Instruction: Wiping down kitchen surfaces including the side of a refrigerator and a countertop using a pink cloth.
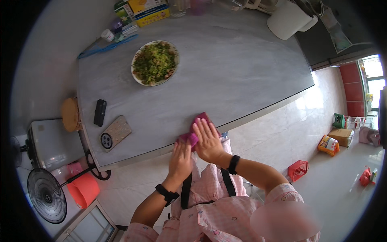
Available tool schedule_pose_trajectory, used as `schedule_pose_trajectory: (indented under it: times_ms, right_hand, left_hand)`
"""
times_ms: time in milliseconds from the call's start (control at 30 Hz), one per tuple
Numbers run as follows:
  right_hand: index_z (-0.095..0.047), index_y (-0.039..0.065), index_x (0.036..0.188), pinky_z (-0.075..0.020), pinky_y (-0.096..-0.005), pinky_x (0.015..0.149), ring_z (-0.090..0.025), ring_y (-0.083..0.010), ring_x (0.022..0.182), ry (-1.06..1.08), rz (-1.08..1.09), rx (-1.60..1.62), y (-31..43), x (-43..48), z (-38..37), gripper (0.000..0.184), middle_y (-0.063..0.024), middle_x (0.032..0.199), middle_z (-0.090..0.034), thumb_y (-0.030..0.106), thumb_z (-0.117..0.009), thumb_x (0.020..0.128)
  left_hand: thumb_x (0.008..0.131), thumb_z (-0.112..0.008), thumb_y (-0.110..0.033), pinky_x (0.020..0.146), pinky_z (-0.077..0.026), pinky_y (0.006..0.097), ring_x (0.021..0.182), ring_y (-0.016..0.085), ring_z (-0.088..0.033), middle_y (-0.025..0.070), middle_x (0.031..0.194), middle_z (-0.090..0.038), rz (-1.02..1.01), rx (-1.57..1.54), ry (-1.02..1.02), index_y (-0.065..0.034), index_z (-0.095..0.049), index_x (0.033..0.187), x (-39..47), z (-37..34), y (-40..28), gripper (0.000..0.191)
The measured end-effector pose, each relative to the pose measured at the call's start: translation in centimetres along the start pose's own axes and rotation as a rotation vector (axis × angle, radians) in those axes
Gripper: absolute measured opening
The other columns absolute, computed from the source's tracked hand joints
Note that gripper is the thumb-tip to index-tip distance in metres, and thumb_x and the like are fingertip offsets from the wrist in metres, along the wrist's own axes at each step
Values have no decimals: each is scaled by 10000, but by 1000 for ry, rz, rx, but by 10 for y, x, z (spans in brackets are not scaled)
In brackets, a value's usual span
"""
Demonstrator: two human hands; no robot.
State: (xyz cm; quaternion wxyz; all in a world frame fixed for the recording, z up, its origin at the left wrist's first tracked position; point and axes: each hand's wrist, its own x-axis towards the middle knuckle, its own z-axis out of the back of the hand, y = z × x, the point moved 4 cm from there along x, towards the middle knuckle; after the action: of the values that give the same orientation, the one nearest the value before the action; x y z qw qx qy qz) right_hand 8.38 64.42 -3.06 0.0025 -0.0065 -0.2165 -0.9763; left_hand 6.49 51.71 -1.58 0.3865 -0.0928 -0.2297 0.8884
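Note:
A magenta cloth (202,116) lies bunched at the near edge of the grey tabletop (229,72). My right hand (208,142) is laid flat over it with straight fingers, holding it against the surface. Its nearer fold hangs around the table edge, where my left hand (181,160) has its fingertips and thumb on the cloth. Part of the cloth is hidden under both hands. Farther back stands a round bowl (133,71) filled with chopped green vegetables (155,63).
At left lie a phone (119,131) and a black case (100,112). Boxes (151,12), a small white jar (107,35) and a blue strap (113,46) line the back. A white pitcher-like container (288,21) stands back right. A fan (47,196) stands left; a red basket (298,170) sits on the floor.

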Motion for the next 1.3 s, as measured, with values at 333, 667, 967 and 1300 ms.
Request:
schedule_pose_trajectory:
  times_ms: [333, 667, 967, 1300]
  right_hand:
    - [-521, 25, 1130, -242, -443, 1089, -415, -308, 1253, -209, 180, 420, 57, 20, -22, 412, -179, 1255, -511, 121, -602, 737]
    - [-545, 77, 884, -395, -418, 875, -524, -304, 990, -910, -191, 64, -169, -186, 196, 247, -89, 950, -548, 81, -658, 665]
    - [-604, 113, 905, -369, -404, 807, -523, -278, 886, -993, -769, -90, -349, -404, 275, 175, -57, 890, -585, 96, -630, 733]
    - [-607, 100, 859, -386, -399, 779, -570, -266, 766, -1036, -827, -64, -559, -437, 350, 108, -72, 761, -614, 105, -612, 751]
  left_hand:
    - [740, -634, -49, 645, -456, 438, 731, 362, -574, 166, 807, -606, -2, 32, -334, 1, -594, 910, -38, 62, 32, 182]
    - [736, -676, -99, 599, -407, 419, 681, 331, -514, 125, 725, -529, -573, -186, -236, -44, -525, 803, 117, -14, -231, 174]
    - [751, -704, -135, 571, -419, 385, 640, 287, -542, 84, 679, -566, -839, -424, -63, -67, -564, 766, 211, -144, -507, 156]
    - [820, -622, -179, 571, -430, 443, 649, 376, -564, 163, 691, -578, -664, -414, 69, -25, -556, 779, 384, -255, -643, 172]
